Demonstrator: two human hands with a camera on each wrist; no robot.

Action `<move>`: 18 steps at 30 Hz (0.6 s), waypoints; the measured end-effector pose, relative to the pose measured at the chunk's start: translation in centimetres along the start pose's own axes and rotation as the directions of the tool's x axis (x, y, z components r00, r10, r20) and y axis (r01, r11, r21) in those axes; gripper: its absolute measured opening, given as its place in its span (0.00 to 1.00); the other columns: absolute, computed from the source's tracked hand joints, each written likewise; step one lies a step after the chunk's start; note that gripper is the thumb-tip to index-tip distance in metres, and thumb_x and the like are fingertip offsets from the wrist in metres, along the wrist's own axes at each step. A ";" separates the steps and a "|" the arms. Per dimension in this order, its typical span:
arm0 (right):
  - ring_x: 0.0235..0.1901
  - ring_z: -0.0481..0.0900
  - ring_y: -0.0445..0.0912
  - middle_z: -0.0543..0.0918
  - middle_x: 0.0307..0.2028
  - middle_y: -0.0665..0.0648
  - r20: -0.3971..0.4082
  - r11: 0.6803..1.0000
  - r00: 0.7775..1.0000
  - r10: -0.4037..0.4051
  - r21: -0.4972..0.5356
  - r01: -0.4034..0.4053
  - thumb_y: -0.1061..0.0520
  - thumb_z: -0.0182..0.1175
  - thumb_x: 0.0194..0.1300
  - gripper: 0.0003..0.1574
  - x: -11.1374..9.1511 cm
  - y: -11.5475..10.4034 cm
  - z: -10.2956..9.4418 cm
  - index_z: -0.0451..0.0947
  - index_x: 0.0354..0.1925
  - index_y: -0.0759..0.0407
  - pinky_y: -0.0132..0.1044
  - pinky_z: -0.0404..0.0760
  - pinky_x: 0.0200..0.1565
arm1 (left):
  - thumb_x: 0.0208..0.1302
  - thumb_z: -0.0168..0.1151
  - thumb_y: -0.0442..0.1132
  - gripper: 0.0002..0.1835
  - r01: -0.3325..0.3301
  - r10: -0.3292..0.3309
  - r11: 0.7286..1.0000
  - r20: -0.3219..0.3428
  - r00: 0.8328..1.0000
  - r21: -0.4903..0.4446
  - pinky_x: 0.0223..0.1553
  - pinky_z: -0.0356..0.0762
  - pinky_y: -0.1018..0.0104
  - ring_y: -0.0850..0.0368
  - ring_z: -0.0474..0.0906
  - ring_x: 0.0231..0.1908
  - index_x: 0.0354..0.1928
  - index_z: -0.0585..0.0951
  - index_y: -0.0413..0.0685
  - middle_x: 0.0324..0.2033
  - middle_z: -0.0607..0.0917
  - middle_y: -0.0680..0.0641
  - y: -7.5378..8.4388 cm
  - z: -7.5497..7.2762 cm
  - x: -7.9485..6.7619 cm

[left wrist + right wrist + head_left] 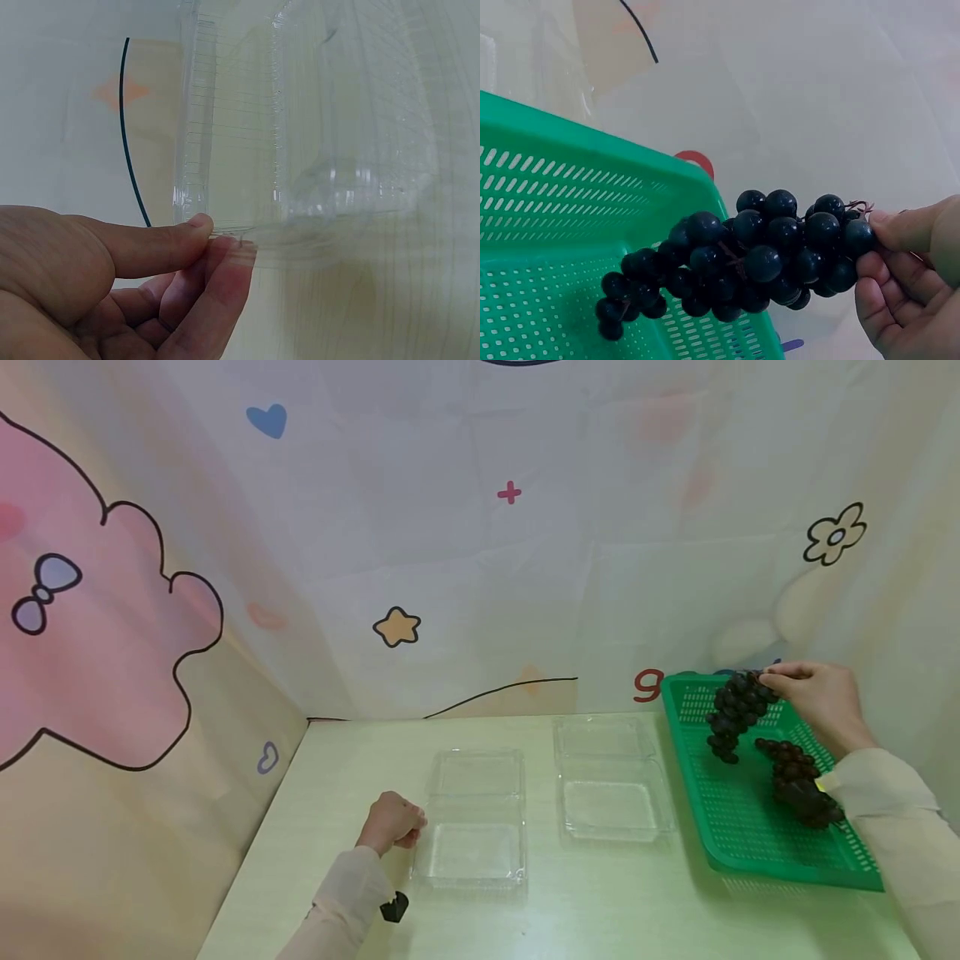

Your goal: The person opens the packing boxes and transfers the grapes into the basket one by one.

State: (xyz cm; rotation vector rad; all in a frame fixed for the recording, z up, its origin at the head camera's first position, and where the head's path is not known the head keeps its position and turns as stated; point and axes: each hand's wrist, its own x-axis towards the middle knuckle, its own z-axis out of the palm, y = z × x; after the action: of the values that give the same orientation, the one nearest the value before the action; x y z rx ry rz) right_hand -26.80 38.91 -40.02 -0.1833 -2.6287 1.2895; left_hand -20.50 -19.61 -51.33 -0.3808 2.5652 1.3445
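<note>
My right hand (825, 702) pinches the stem end of a bunch of dark grapes (738, 706) and holds it up over the back of a green plastic basket (693, 802). In the right wrist view the bunch (742, 259) stretches from thumb and fingertips across the basket's corner. A second, reddish-dark bunch of grapes (798, 785) lies inside the basket, partly behind my right forearm. On the left, my left hand (392, 822) grips the edge of a clear plastic clamshell box (474, 852), which lies unfolded. Thumb and fingers pinch that edge (232, 232) in the left wrist view.
Another clear clamshell box (611, 802), also unfolded, lies between the first box and the basket. Beside my left wrist is a small black object (394, 907). Behind the pale table (600, 910) hangs a patterned curtain (525, 585). A bit of yellow (821, 783) shows by my right sleeve.
</note>
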 end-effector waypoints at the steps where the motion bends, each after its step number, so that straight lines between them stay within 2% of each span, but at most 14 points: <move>1: 0.35 0.78 0.33 0.77 0.33 0.26 0.003 1.000 1.000 -0.004 0.009 0.004 0.40 0.62 0.74 0.31 0.2 0.1 0.1 0.83 0.55 0.66 0.26 0.78 0.34 | 0.64 0.66 0.26 0.02 0.000 0.000 1.000 0.000 1.000 -0.002 0.21 0.81 0.68 0.59 0.77 0.17 0.34 0.85 0.32 0.19 0.84 0.43 0.0 0.0 0.0; 10: 0.32 0.82 0.34 0.81 0.30 0.29 0.023 0.996 0.999 0.023 0.084 -0.024 0.48 0.64 0.74 0.18 1.7 0.7 0.6 0.86 0.49 0.62 0.29 0.82 0.33 | 0.65 0.66 0.27 0.02 0.006 -0.006 1.000 0.001 1.000 -0.006 0.22 0.82 0.67 0.59 0.77 0.17 0.36 0.85 0.31 0.22 0.85 0.41 0.1 0.1 0.1; 15: 0.32 0.81 0.33 0.82 0.30 0.30 0.039 0.994 0.999 0.022 0.106 -0.026 0.50 0.64 0.74 0.17 2.4 1.2 0.7 0.86 0.48 0.63 0.29 0.83 0.33 | 0.64 0.67 0.26 0.02 0.006 -0.006 1.000 0.000 1.000 -0.012 0.22 0.81 0.67 0.59 0.77 0.17 0.35 0.85 0.32 0.22 0.85 0.40 0.1 0.1 0.2; 18: 0.32 0.81 0.32 0.81 0.30 0.30 0.040 0.994 0.999 0.037 0.106 -0.041 0.50 0.64 0.74 0.15 2.8 1.4 0.7 0.87 0.47 0.60 0.29 0.83 0.33 | 0.64 0.68 0.26 0.02 0.009 -0.009 1.000 -0.002 1.000 -0.018 0.22 0.81 0.67 0.59 0.77 0.17 0.34 0.84 0.32 0.22 0.85 0.39 0.1 0.1 0.2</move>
State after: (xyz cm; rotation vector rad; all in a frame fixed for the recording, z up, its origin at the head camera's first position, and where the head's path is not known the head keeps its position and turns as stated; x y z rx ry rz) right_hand -29.70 39.75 -41.17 -0.1965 -2.5906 1.4559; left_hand -20.68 -19.48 -51.40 -0.3970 2.5511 1.3659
